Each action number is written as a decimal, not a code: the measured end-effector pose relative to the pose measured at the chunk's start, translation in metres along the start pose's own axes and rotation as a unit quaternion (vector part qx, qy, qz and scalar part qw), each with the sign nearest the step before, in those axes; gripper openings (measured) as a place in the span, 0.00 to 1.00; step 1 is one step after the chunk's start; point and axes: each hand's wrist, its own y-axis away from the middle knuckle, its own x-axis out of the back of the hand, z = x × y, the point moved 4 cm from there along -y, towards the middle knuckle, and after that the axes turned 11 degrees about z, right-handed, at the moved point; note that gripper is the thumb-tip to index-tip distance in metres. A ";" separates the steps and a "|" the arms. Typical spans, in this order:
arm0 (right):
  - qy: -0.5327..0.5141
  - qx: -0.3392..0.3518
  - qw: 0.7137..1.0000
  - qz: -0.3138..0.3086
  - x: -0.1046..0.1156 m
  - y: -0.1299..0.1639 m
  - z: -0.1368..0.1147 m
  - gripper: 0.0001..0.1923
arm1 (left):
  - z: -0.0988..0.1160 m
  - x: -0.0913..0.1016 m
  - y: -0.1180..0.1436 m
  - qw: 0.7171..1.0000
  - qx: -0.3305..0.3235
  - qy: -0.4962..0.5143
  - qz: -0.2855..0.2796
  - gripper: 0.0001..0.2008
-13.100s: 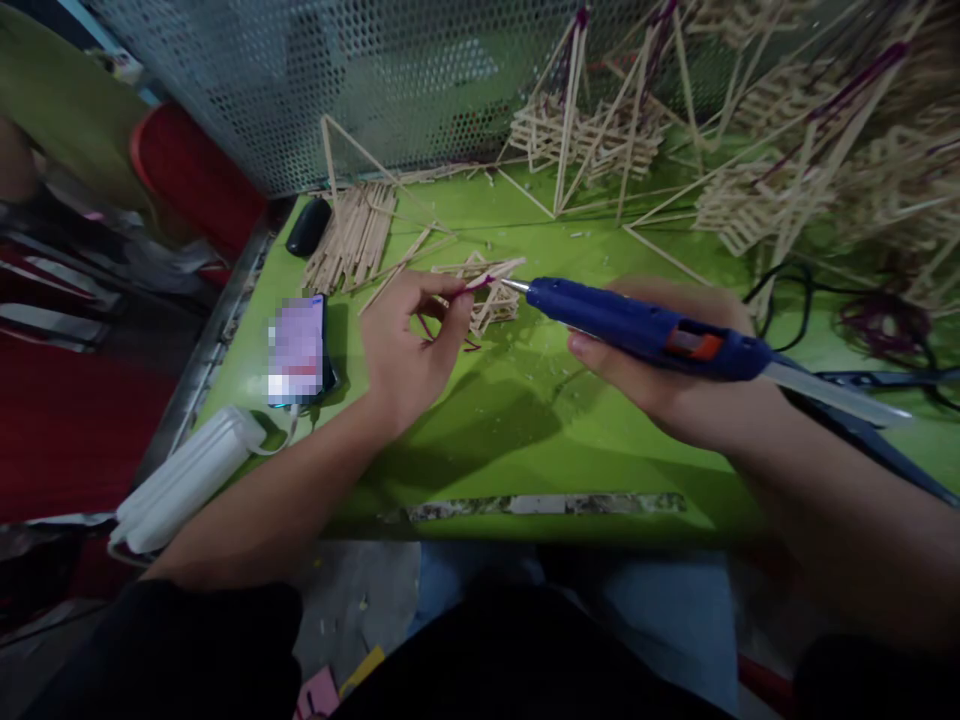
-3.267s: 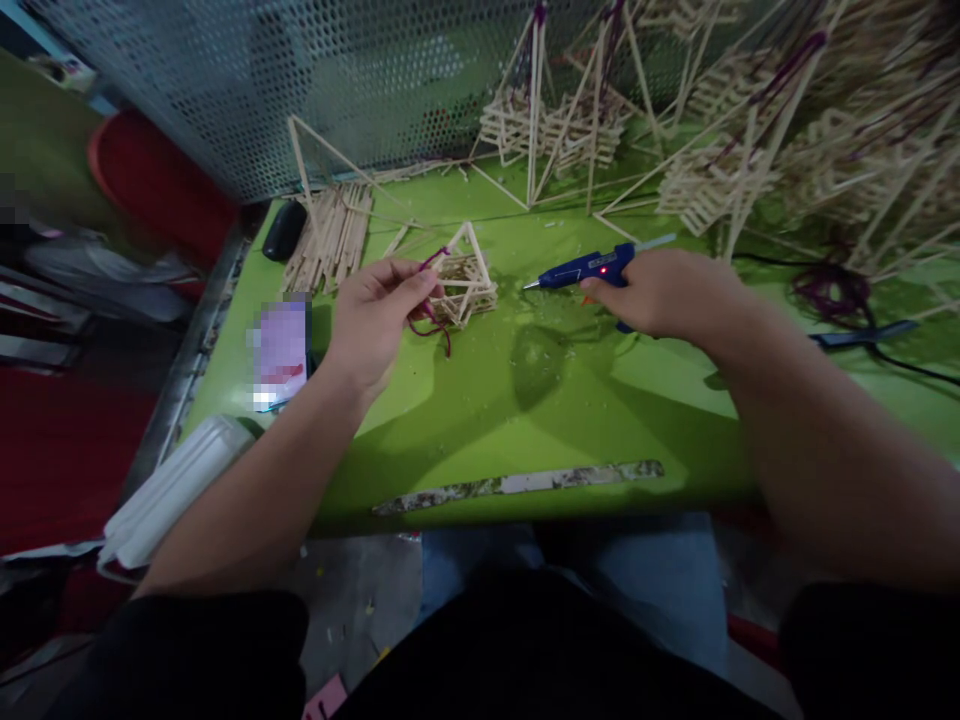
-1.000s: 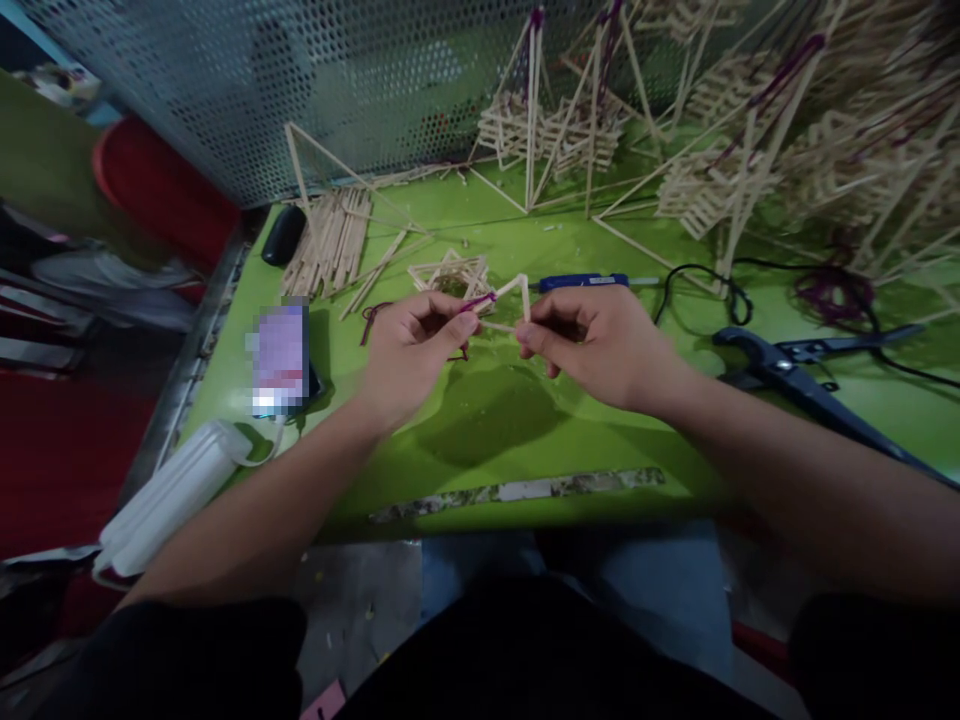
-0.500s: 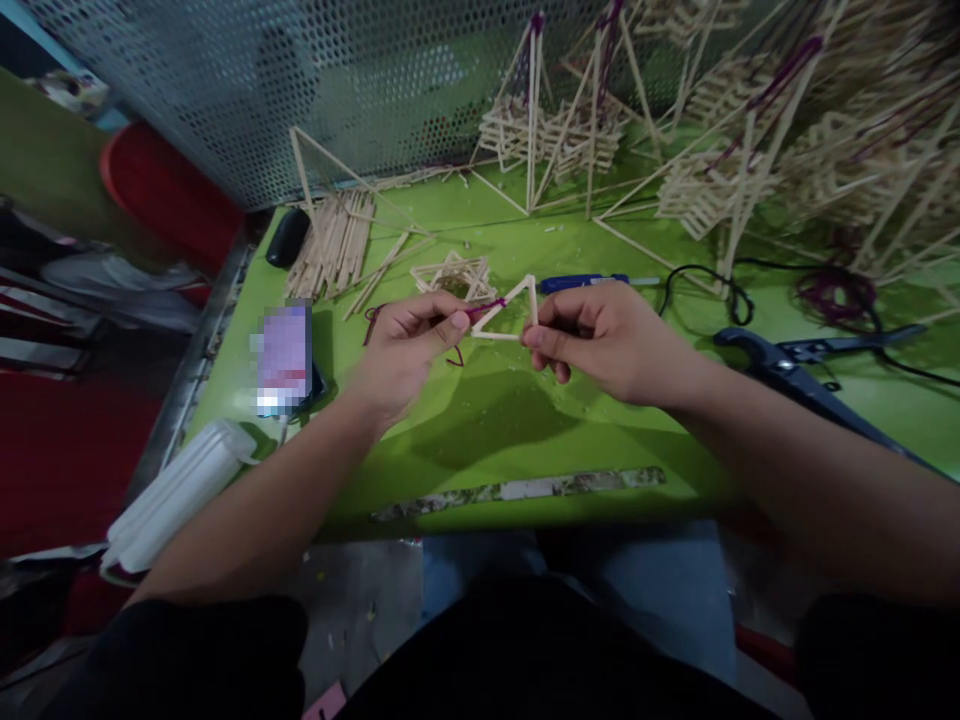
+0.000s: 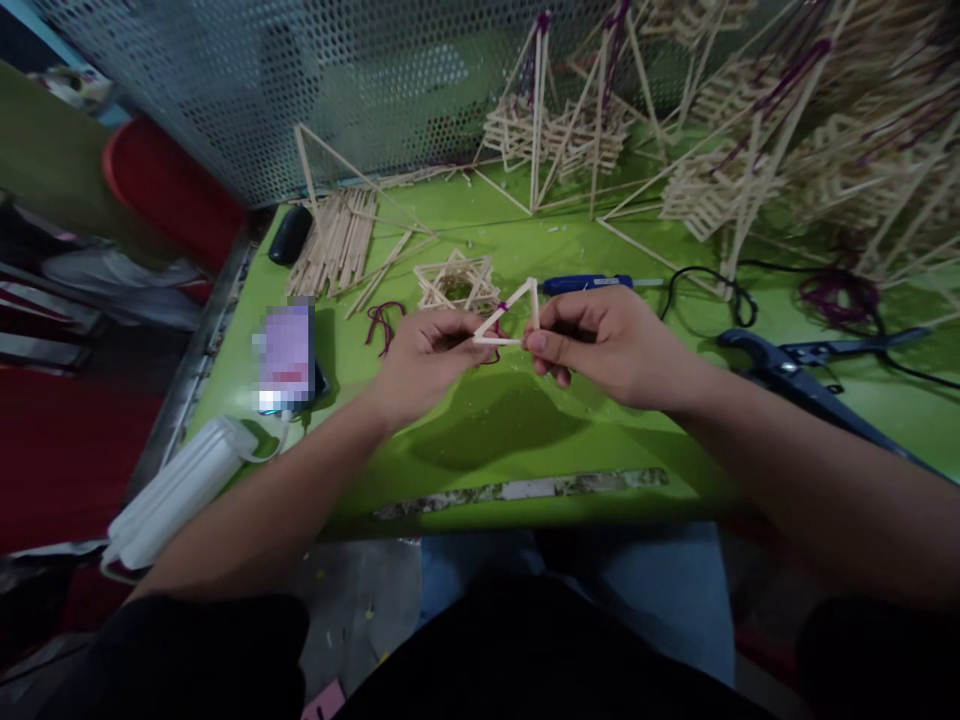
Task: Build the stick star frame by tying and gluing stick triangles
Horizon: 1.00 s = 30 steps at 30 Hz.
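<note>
A small triangle of wooden sticks (image 5: 517, 316) with a purple string on it is held above the green table (image 5: 495, 440). My left hand (image 5: 424, 355) pinches its left corner, and my right hand (image 5: 600, 335) pinches its right side. Just behind the triangle lies a flat star-shaped stick frame (image 5: 457, 283). A blue glue gun (image 5: 585, 284) rests on the table beyond my right hand. A loose bit of purple string (image 5: 381, 322) lies left of my left hand.
A phone (image 5: 286, 355) and a white power bank (image 5: 176, 490) sit at the left. Loose sticks (image 5: 334, 240) and a black mouse (image 5: 289, 233) lie at the back left. Several stick structures (image 5: 720, 150) crowd the back and right. Black-handled pliers (image 5: 795, 375) lie at the right.
The glue gun was put down on the table. Both hands took up the stick triangle; over the last second my left hand shifted closer to it.
</note>
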 end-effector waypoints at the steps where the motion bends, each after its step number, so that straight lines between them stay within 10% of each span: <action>1: -0.004 -0.002 1.000 -0.001 0.000 0.000 0.000 0.23 | 0.002 -0.001 0.000 1.000 -0.004 -0.006 -0.001 0.15; 30: -0.031 -0.001 0.999 0.038 -0.012 -0.002 0.016 0.25 | -0.002 -0.010 0.014 0.997 -0.039 0.047 0.039 0.14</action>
